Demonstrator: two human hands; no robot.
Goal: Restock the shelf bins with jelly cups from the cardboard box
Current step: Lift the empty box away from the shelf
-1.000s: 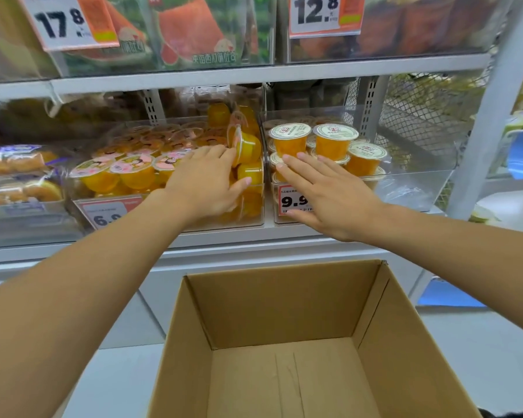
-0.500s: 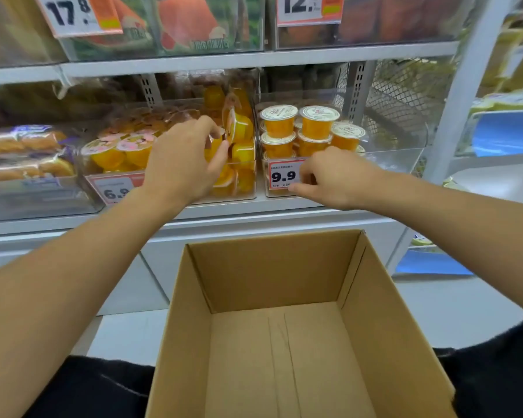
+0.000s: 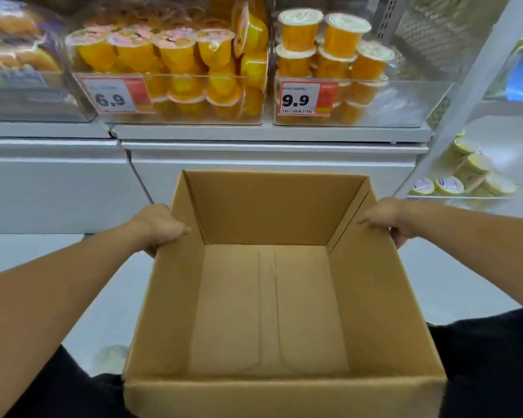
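Both hands (image 3: 160, 227) (image 3: 385, 220) grip box (image 3: 272, 297); fingers hidden.

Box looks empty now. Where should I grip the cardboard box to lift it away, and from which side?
Grip the cardboard box by the top edges of its two side walls, coming in from outside left and right. It is open-topped with upright walls and no handles, and looks empty, so probably light. The left hand and right hand sit there already, thumbs over the rim, toward the far corners.

My fingers on both sides hide behind the cardboard box (image 3: 284, 312) walls, and the 6.9 price tag (image 3: 117, 96) blurs.
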